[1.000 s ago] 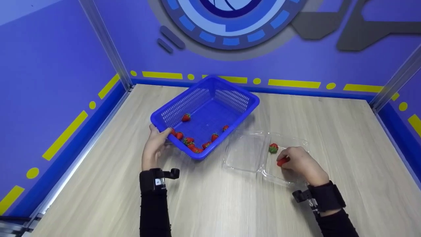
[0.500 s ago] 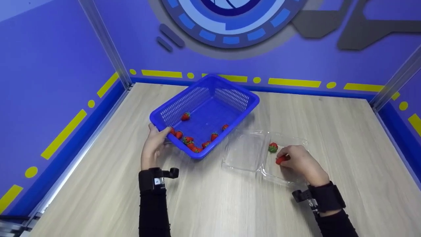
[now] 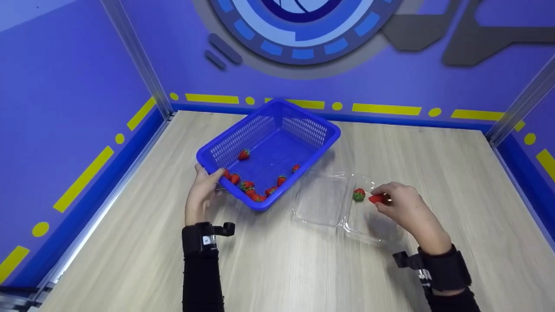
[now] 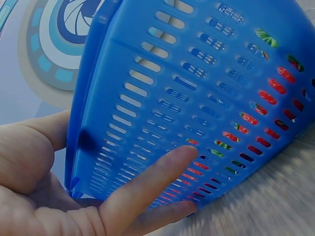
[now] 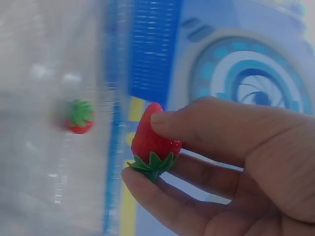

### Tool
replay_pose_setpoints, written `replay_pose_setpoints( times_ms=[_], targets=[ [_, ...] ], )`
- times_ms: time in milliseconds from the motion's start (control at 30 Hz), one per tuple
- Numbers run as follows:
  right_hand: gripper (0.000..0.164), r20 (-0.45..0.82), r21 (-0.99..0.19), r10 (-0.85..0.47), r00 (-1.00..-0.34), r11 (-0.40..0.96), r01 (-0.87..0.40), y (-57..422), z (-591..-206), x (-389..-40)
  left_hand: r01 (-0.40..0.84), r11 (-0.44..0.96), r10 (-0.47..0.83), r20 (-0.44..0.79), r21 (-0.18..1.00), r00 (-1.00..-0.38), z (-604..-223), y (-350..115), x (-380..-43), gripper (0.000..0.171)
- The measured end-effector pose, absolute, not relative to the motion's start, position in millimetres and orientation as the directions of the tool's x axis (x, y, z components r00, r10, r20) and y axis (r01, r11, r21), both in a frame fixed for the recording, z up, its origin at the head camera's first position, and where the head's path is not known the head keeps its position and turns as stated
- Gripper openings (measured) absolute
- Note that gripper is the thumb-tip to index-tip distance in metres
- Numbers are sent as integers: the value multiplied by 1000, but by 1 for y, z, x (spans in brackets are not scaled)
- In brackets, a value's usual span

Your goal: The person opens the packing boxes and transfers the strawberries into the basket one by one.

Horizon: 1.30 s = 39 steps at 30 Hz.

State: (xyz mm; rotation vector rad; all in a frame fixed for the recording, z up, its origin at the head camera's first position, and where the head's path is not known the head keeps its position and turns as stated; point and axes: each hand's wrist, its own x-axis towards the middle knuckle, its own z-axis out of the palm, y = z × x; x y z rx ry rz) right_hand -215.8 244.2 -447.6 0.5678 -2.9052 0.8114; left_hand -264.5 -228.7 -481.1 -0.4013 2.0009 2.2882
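A blue plastic basket (image 3: 277, 147) stands tilted toward its near corner, with several strawberries (image 3: 247, 186) gathered along the low edges. My left hand (image 3: 202, 190) grips its near left rim, thumb over the edge; in the left wrist view, fingers (image 4: 152, 187) lie against the slotted outer wall. My right hand (image 3: 405, 208) pinches a red strawberry (image 5: 155, 140) with green leaves between thumb and fingers, above the right half of an open clear plastic clamshell box (image 3: 323, 201). Another strawberry (image 3: 359, 195) lies in that half of the box, left of my fingers.
The wooden table (image 3: 277, 268) carries the basket and box. A blue decorated panel (image 3: 368, 82) closes the back, and another blue panel (image 3: 65, 112) runs along the left side. The basket's right corner overhangs close to the box's left lid.
My right hand has risen and shifted slightly right and away from me with its strawberry, which now tilts more. The left hand and basket have stayed nearly still.
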Motion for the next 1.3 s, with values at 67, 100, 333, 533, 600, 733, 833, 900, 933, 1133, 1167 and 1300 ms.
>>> replay_pose_setpoints(
  times_ms=[67,100,333,533,600,733,833,900,933,1133,1167,1300],
  targets=[
    [24,186,-492,-322,-928,787,-372,243,-440,-210,-220,-148,-115,-238,964,-964,-482,-229,-265,79],
    [25,195,-496,-320,-927,783,-375,243,-436,-207,-218,-146,-119,-236,965,-964,-482,-229,-265,78],
    [25,270,-486,-294,-917,780,-393,242,-413,-187,-238,-153,-109,-256,959,-961,-480,-228,-265,88],
    [25,349,-457,-265,-899,789,-410,246,-404,-174,-237,-162,-97,-254,958,-962,-479,-226,-267,96],
    [27,381,-447,-264,-886,786,-427,246,-402,-170,-241,-166,-100,-259,956,-961,-480,-226,-267,96],
    [30,437,-423,-274,-857,778,-464,244,-401,-167,-260,-157,-110,-278,953,-954,-480,-228,-267,98],
    [31,452,-413,-279,-847,776,-476,243,-400,-166,-274,-142,-120,-292,951,-949,-480,-228,-266,97],
    [31,452,-408,-281,-846,778,-477,242,-399,-165,-288,-115,-130,-302,951,-944,-479,-229,-265,96],
    [31,453,-405,-281,-846,780,-476,242,-398,-165,-294,-102,-134,-306,950,-943,-479,-229,-265,95],
    [33,454,-406,-282,-845,780,-477,243,-398,-166,-280,-115,-129,-294,953,-947,-479,-229,-265,96],
    [33,450,-409,-282,-848,779,-476,244,-398,-166,-273,-131,-123,-289,953,-950,-479,-229,-265,97],
    [33,438,-413,-282,-853,780,-470,245,-398,-166,-260,-153,-112,-279,953,-954,-479,-229,-266,99]
  ],
)
